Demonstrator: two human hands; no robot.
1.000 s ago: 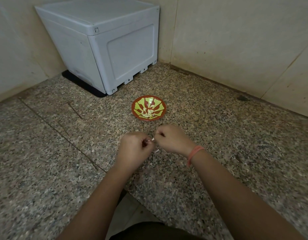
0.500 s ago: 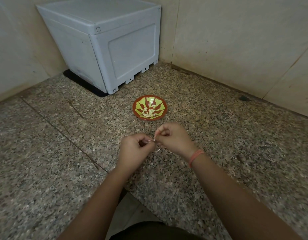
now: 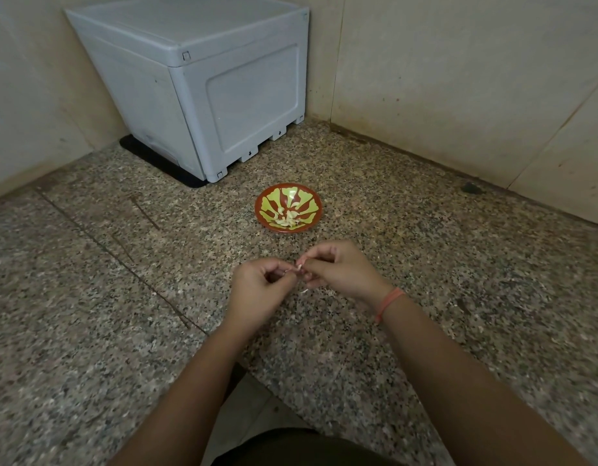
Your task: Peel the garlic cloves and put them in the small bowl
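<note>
A small red bowl (image 3: 307, 196) with a yellow-green pattern sits on the speckled granite counter. Several peeled pale garlic cloves (image 3: 287, 217) lie inside it. Just in front of the bowl, my left hand (image 3: 257, 290) and my right hand (image 3: 338, 270) meet fingertip to fingertip. Both pinch one small garlic clove (image 3: 296, 268), which is mostly hidden by the fingers. A thin scrap of white skin (image 3: 304, 291) shows below my right hand's fingers. An orange band circles my right wrist.
A grey plastic box (image 3: 203, 79) stands on a black mat in the back corner, behind and left of the bowl. Tiled walls close off the back and right. The counter's front edge has a notch near my body.
My hands have stayed together in front of the bowl. My right hand's fingers have shifted slightly on the clove, and the camera has drifted a little.
</note>
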